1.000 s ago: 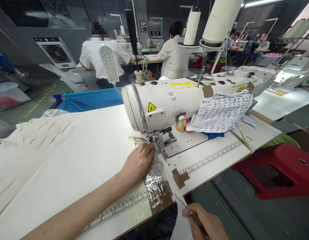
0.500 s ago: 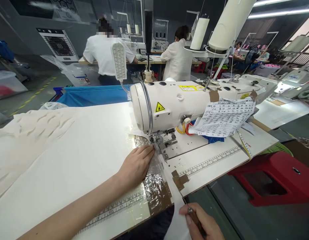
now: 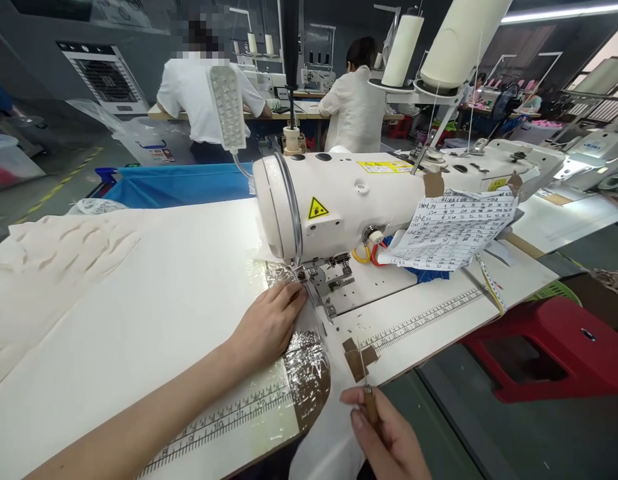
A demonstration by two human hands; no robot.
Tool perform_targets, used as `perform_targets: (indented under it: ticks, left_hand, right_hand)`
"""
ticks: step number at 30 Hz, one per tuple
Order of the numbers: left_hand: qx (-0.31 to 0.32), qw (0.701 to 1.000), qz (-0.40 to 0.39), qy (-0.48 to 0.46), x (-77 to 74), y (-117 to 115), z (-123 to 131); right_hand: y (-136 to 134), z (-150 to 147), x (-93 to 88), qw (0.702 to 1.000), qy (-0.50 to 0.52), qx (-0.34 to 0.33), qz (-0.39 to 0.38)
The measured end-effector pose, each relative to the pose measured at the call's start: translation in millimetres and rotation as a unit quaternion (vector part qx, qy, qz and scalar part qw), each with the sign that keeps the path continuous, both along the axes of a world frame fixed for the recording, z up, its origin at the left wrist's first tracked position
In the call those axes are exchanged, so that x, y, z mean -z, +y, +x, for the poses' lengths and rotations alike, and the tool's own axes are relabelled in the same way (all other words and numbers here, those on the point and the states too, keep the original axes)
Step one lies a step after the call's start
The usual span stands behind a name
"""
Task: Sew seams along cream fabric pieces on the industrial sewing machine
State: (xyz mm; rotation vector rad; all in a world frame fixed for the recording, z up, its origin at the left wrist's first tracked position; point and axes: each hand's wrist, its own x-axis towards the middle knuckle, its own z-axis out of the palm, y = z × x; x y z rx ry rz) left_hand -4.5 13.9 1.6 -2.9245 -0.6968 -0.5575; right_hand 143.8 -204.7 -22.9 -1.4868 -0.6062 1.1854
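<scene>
My left hand (image 3: 269,325) lies on the table beside the presser foot (image 3: 309,275) of a white sewing machine (image 3: 339,207). Its fingers are bent together on the edge of a strip of white fabric (image 3: 321,427); the fingertips are partly hidden. From the needle area the fabric runs toward me and hangs over the front edge. In my right hand (image 3: 389,433) is an awl (image 3: 371,403) with a wooden handle, its thin metal point directed up and away over brown tape (image 3: 359,359). That hand is closed, right beside the fabric.
Cut cream fabric pieces (image 3: 73,247) lie at the left of the white table (image 3: 189,287). A handwritten sheet (image 3: 453,227) hangs on the machine, near a tape measure (image 3: 490,287). Thread cones (image 3: 407,50) stand above. A red stool (image 3: 553,353) is at right; two people sit ahead.
My right hand has shifted slightly left, and the awl has swung from leaning left to nearly upright. The hanging fabric has spread leftward over the table edge. My left hand stays by the presser foot.
</scene>
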Motion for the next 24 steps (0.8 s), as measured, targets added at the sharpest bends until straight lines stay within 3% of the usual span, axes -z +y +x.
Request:
perform_targets:
  ticks: [5, 9, 13, 21, 24]
  left_hand:
    - [-0.011, 1.000, 0.013, -0.006, -4.0, 2.6, 4.5]
    - [0.030, 0.998, -0.004, -0.052, -3.2, 7.8, 1.0]
    - [0.067, 0.995, -0.021, -0.073, -0.6, 10.9, -2.2]
    - [0.011, 0.998, -0.002, -0.061, 2.4, 9.8, -2.3]
    - [0.048, 0.995, -0.024, -0.084, 0.0, 9.0, -2.6]
  right_hand:
    - [10.4, 14.6, -6.3, 0.982, -0.171, -0.079, 0.020]
    - [20.9, 19.5, -11.8, 0.962, -0.244, -0.113, 0.052]
    - [28.0, 20.5, -20.0, 0.948, -0.287, -0.116, 0.071]
    - [47.8, 19.0, -19.8, 0.922, -0.346, -0.135, 0.107]
    - [55.5, 18.9, -23.2, 0.916, -0.352, -0.145, 0.126]
